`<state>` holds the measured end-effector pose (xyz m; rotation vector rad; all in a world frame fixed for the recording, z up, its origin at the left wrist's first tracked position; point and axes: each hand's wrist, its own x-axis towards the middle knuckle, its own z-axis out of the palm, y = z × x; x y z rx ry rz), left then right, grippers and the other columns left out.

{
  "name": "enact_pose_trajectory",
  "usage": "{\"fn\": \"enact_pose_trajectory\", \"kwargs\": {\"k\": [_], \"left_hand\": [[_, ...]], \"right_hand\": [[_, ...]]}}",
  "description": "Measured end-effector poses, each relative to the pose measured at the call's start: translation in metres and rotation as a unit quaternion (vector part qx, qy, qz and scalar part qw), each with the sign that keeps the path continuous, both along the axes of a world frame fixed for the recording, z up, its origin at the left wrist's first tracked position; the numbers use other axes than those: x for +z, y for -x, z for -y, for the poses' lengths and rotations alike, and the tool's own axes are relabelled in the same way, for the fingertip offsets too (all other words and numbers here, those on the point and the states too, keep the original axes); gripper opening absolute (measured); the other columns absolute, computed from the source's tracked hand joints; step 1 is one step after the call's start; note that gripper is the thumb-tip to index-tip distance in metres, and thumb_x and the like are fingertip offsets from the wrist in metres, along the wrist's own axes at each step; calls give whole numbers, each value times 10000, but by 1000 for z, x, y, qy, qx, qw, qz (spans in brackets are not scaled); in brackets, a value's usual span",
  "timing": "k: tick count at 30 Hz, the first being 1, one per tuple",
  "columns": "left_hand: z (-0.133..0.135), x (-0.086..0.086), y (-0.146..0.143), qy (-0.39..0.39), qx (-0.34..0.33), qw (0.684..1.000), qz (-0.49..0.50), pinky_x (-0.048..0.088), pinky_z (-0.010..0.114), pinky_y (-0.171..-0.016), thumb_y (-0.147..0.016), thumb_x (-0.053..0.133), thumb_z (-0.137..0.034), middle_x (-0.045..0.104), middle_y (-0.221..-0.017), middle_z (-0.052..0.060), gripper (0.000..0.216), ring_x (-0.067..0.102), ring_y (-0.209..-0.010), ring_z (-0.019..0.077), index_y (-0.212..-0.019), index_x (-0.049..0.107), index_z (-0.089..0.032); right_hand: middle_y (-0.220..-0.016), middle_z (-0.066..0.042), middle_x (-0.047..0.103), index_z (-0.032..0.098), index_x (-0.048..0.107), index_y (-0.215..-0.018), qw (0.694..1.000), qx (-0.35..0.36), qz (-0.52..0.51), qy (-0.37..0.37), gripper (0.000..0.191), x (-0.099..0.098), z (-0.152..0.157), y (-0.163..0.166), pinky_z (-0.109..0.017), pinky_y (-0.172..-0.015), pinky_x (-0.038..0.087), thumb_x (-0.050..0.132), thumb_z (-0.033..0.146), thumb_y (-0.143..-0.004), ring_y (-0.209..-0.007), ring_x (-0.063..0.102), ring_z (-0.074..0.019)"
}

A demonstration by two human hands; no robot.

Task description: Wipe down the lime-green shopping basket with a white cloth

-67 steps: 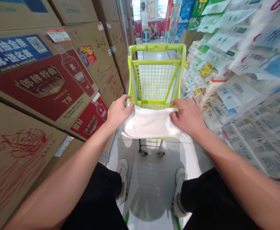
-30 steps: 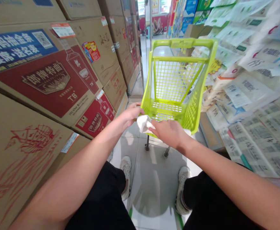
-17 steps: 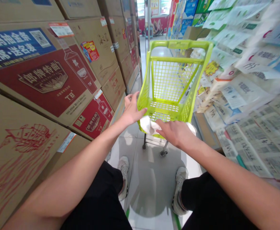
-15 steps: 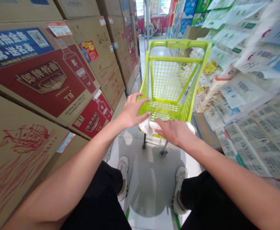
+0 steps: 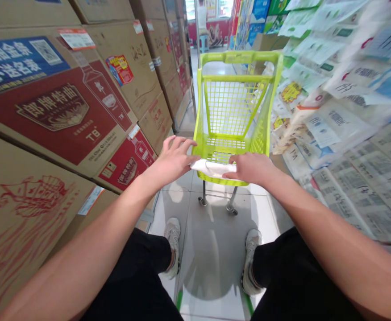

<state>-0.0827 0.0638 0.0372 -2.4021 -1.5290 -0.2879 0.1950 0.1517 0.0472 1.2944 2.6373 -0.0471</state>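
Cloth (image 5: 213, 168): white, gathered into a narrow strip along the near edge of the green cart (image 5: 237, 78).
Left hand (image 5: 175, 159): fingers spread wide, thumb at the cloth's left end.
Right hand (image 5: 252, 167): fingers and thumb holding its right end.
Aisle: stacked boxes (image 5: 58, 104) left, packets (image 5: 336, 125) right, stool (image 5: 203, 42) far ahead.
Basket (image 5: 261, 136): mesh, pale floor (image 5: 209, 249) showing through.

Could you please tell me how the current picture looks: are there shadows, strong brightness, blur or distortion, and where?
Head view: a soft shadow lies on the floor between the shoes, and the far bright background is nearly washed out; also head view: packs at right look smeared, large print on the left cartons is readable, and forearms appear stretched toward the lower corners.
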Motion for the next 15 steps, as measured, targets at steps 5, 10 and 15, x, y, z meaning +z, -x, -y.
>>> {"fn": "enact_pose_trajectory", "kwargs": {"k": [5, 10, 15], "left_hand": [[-1, 9, 7, 2, -65, 997, 32, 468, 519, -1045, -1068, 661, -258, 652, -1425, 148, 311, 540, -1247, 341, -1325, 827, -315], [1, 18, 6, 29, -103, 993, 52, 491, 495, -1024, -977, 654, -204, 640, -1396, 145, 297, 553, -1201, 327, -1181, 866, -245], [-7, 16, -13, -6, -57, 992, 113, 488, 539, -1033, -911, 655, -285, 684, -1379, 132, 196, 585, -1245, 358, -963, 825, -204]], "right_hand": [[-1181, -165, 819, 235, 792, -1268, 1000, -9, 4, -19, 555, 1, -10, -11, -440, -809, 572, 602, 704, -1039, -1117, 781, -417], [-1112, -120, 833, 269, 796, -1275, 998, 24, -30, -47, 378, 11, -11, -27, -394, -793, 527, 514, 476, -1133, -1027, 795, -349], [-1206, -99, 829, 282, 776, -1362, 992, 58, -62, -90, 364, 14, -9, -39, -397, -824, 517, 579, 445, -1102, -1028, 790, -329]]}}
